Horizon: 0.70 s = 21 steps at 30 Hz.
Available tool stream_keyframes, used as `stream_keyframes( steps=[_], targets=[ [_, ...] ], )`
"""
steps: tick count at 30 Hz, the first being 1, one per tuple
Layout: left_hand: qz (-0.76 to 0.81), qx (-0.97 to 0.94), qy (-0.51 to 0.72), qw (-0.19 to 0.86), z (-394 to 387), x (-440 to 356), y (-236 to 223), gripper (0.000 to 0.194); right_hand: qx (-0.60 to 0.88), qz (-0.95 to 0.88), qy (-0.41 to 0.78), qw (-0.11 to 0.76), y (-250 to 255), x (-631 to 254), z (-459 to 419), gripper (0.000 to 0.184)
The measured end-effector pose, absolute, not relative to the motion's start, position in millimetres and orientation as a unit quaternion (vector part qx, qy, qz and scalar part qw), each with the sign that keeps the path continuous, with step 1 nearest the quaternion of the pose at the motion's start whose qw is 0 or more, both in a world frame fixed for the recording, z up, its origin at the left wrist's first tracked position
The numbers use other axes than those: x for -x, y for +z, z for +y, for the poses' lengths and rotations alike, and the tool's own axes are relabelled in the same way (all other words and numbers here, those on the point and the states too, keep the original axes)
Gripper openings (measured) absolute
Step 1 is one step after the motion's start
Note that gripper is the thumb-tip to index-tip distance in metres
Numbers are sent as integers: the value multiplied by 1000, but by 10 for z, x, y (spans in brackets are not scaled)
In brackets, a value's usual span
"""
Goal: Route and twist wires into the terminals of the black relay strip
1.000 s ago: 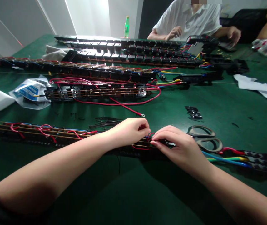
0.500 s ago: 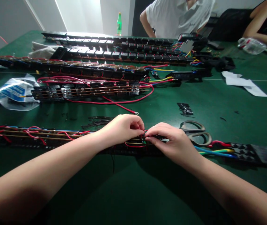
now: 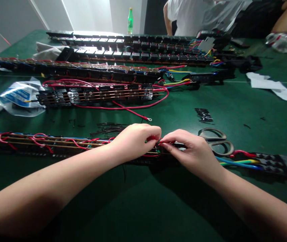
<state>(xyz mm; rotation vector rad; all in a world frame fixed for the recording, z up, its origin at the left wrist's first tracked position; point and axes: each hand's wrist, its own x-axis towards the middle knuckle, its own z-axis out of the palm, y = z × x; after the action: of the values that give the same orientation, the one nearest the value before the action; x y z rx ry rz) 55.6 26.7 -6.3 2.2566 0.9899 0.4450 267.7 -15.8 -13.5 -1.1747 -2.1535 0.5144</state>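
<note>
A long black rail assembly with brass-coloured rods and looped red and blue wires lies across the table in front of me. Over its right part my left hand is closed, thumb and fingers pinching a short red wire. From the other side my right hand pinches at the same spot, its fingertips almost meeting the left ones. The exact join between the fingers is too small to make out. Scissors with grey handles lie right behind my right hand, partly covered by it.
Several similar rails lie farther back, one with a long red cable. Black cable ties and a small bundle rest behind my hands. A plastic bag, white paper and a green bottle are around. People are across the table.
The view has shifted slightly, so most things sit a little farther right. Both hands stay pinched at the same place on the rail, with more red wire showing between the fingertips.
</note>
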Motion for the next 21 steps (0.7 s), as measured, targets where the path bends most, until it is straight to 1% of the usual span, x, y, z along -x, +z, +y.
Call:
stream_keyframes(
  steps=[9,21],
  targets=[
    [385,-869,144,276,251,-576,-61,12,440,-817,193,318,-133,-2672,-163,6],
    [387,-866,140,284,247,-591,-77,13,446,-814,200,314,-134,-2666,-164,5]
  ],
)
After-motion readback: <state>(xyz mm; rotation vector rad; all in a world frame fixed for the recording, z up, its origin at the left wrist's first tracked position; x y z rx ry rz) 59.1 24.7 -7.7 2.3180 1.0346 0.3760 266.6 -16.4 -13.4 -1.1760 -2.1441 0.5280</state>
